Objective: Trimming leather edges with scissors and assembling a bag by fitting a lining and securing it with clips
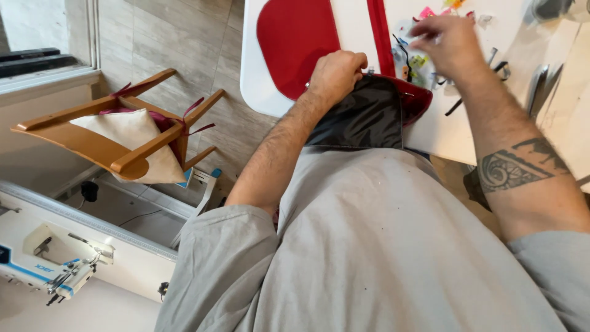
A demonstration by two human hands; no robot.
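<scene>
My left hand [335, 72] is closed in a fist on the edge of a red piece [295, 43] with a dark grey lining [362, 117], which hangs off the near edge of a white table [252, 80]. My right hand [447, 43] hovers, blurred, over a heap of small coloured clips [418, 61] on the table, fingers bent down into them. I cannot tell whether its fingers hold a clip. A red strip [381, 37] runs across the table between the two hands.
A wooden chair [104, 135] with a cream cushion stands to the left on the tiled floor. A white sewing machine [55, 264] sits at the lower left. Metal tools [541, 80] and pale paper sheets [568, 92] lie at the table's right.
</scene>
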